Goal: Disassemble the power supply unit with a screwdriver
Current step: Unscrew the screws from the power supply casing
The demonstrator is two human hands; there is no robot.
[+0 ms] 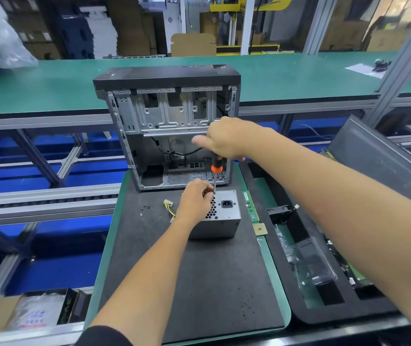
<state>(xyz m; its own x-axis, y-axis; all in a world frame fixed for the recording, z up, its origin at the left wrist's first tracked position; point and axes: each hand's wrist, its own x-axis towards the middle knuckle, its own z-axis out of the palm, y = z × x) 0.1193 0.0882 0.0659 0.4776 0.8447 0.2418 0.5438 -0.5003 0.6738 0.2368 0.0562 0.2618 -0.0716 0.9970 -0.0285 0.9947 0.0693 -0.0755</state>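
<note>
Nearest in, lower left of the frame, there's a box of bagged stuff [34, 313] with some red and blue print on the plastic, way too blurry to read. A dark box edge next to it has greenish lettering I can't make out either.

Middle of the frame, the power supply unit [220, 216] sits on the black mat [187, 283] covering the surface, socket face up, just in front of the open PC case [169, 126]. It's a sheet metal box, so I'd guess stiff, fairly heavy for its size and not fragile outside, though the bare panels look slick and the edges could be sharp. Best hold is probably flat on top or around the sides, away from the honeycomb vent and the wire bundle [169, 208] hanging off its left.

The left hand [194, 201] rests on top of the unit, its grip pinched closed around the lower shaft of the screwdriver [216, 171], steadying the tip. The right hand [224, 138] has its grip wrapped around the black and orange handle from above.

A few loose screws [145, 210] lie on the mat to the left. Right of the unit there's a RAM stick [249, 206] with a label too small to read. No readable label shows on the unit itself.
</note>
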